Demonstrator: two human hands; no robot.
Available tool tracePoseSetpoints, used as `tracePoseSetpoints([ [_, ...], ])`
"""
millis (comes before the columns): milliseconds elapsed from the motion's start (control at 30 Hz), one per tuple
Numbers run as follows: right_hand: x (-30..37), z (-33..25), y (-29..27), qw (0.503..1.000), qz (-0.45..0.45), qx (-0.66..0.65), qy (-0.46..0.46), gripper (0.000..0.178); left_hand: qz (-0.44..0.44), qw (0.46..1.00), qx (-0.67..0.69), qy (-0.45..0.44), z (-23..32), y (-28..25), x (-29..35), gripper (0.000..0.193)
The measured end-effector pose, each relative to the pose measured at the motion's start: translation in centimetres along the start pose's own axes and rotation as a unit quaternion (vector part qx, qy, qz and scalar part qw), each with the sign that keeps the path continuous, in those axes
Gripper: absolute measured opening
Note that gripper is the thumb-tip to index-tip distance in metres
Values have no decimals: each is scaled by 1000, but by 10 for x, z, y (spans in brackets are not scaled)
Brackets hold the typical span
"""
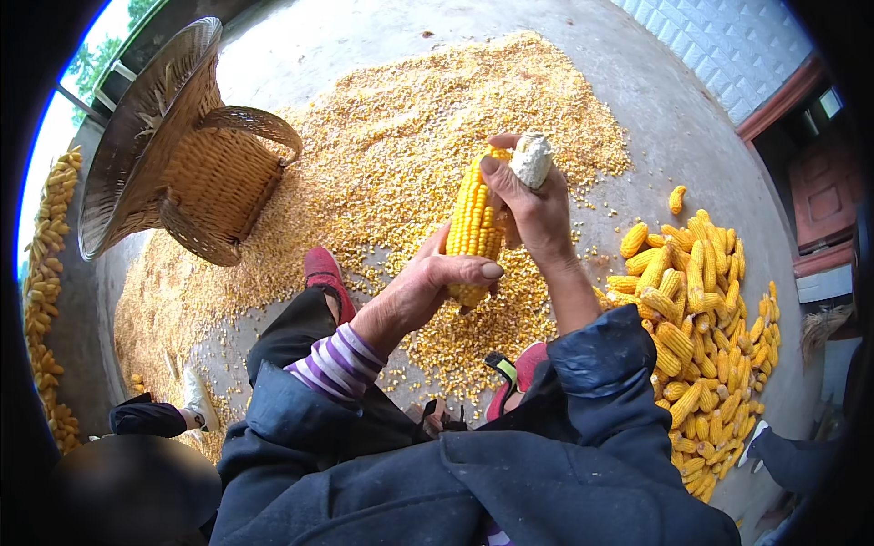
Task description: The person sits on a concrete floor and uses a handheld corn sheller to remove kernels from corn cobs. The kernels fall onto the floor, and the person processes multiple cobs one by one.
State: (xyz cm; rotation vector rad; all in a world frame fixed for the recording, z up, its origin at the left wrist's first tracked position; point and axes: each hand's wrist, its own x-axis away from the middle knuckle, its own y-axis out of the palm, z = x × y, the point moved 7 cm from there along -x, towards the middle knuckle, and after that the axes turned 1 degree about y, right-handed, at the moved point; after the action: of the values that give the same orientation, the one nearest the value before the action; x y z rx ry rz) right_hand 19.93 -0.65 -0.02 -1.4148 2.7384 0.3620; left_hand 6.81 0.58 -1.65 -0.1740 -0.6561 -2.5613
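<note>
A yellow ear of corn (472, 218), its rows of kernels mostly whole, is held upright and slightly tilted in front of me. My left hand (430, 278) wraps round its lower part, the thumb lying across the kernels. My right hand (535, 205) grips a pale stripped corncob (532, 161) against the ear's upper right side. The right thumb reaches over toward the ear's top. Below both hands, loose corn kernels (482, 341) cover the floor. Part of the right fingers is hidden behind the ear and cob.
Loose kernels (401, 118) spread widely over the concrete floor. On the right lies a heap of corn ears (701, 318). A woven basket with handles (209, 187) lies tipped at the left. More ears (50, 273) line the far left edge. Other people's legs (150, 417) show at both sides.
</note>
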Motion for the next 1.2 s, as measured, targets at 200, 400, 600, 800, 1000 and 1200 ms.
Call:
tracePoseSetpoints([
  [200,14,5,33,993,-98,4,65,29,189,855,-475,90,-2,-32,-3,51],
  [400,5,34,3,994,43,99,-36,25,24,987,-142,-74,-20,-13,-2,43],
  [600,1,12,12,991,-64,-95,65,35,59,997,-26,33,-5,-17,-4,54],
  [800,12,18,32,992,-79,73,72,25,196,886,-415,67,-14,-45,-13,46],
  [1000,7,18,8,991,43,106,-64,19,30,998,1,-48,-18,-19,-10,31],
  [1200,2,8,12,974,-142,-147,96,41,107,907,-387,125,16,-36,-15,36],
])
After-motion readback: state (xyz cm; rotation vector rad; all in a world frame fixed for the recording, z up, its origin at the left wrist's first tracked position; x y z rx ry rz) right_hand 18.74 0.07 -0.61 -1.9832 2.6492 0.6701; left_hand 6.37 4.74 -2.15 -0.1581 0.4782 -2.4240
